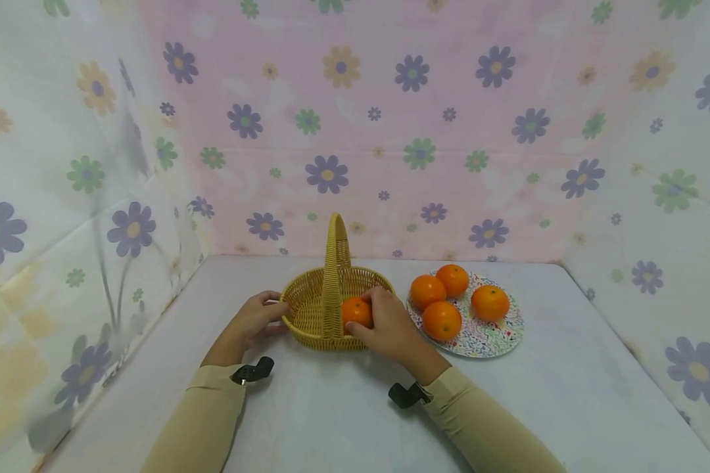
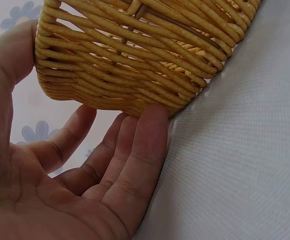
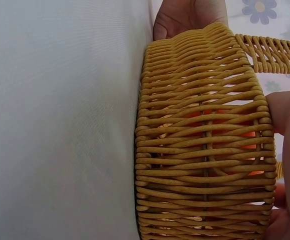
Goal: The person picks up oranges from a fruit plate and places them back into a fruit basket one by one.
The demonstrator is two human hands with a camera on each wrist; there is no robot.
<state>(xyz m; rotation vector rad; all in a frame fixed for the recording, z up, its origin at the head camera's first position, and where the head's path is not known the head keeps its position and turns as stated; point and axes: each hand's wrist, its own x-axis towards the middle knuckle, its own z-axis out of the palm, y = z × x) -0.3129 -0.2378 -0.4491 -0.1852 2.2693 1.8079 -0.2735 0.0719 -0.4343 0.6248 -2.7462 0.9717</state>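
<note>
A yellow woven basket (image 1: 307,341) with a tall arched handle stands upright on the table. My left hand (image 1: 259,320) holds its left end; in the left wrist view the thumb is at the rim and the fingertips (image 2: 152,120) touch the woven side low down. Inside the basket's right half is an orange (image 1: 356,311), gripped by my right hand (image 1: 390,328) from the right, thumb on the near side. Through the weave in the right wrist view, parts of the orange (image 3: 235,131) show behind the basket wall (image 3: 205,165).
Right of the basket lies a round plate (image 1: 479,345) with a colourful speckled pattern. Several oranges (image 1: 442,321) sit on it, mostly towards its left side. A white cloth covers the table (image 1: 331,407), and flowered fabric walls (image 1: 378,131) enclose the back and both sides.
</note>
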